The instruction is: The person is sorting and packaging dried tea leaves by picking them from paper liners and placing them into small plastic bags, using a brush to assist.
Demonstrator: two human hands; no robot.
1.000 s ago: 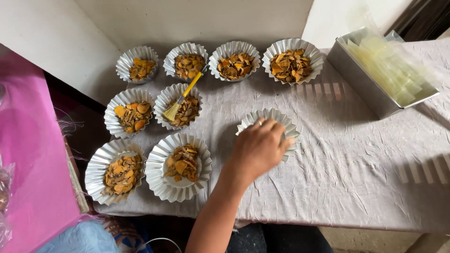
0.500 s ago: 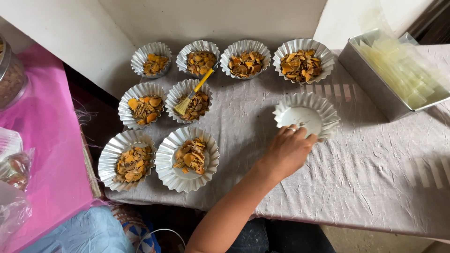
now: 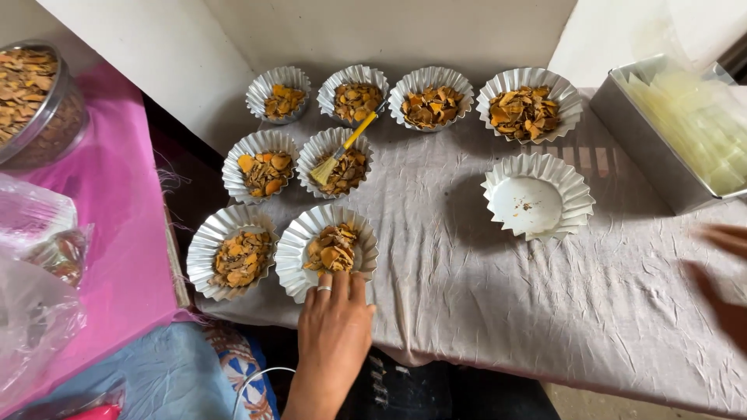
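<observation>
My left hand [image 3: 334,330], a ring on one finger, lies flat at the table's near edge with its fingertips against the rim of the nearest fluted foil plate [image 3: 299,243], which holds orange-brown dried chips. It grips nothing. My right hand [image 3: 724,280] shows only as a blur at the right edge, fingers apart, above the grey cloth [image 3: 506,303]. An empty white fluted plate [image 3: 574,198] with a few crumbs sits between the two hands, right of centre.
Several more filled foil plates stand in rows at the back left; a yellow brush [image 3: 342,148] rests in one. A metal tray [image 3: 646,148] of pale strips stands at the back right. Left are a pink surface [image 3: 117,218], a jar of chips [image 3: 35,101] and plastic bags [image 3: 39,303].
My left hand has let go of the empty plate and moved left and nearer, onto the rim of the nearest filled plate. My right hand has come into view at the right.
</observation>
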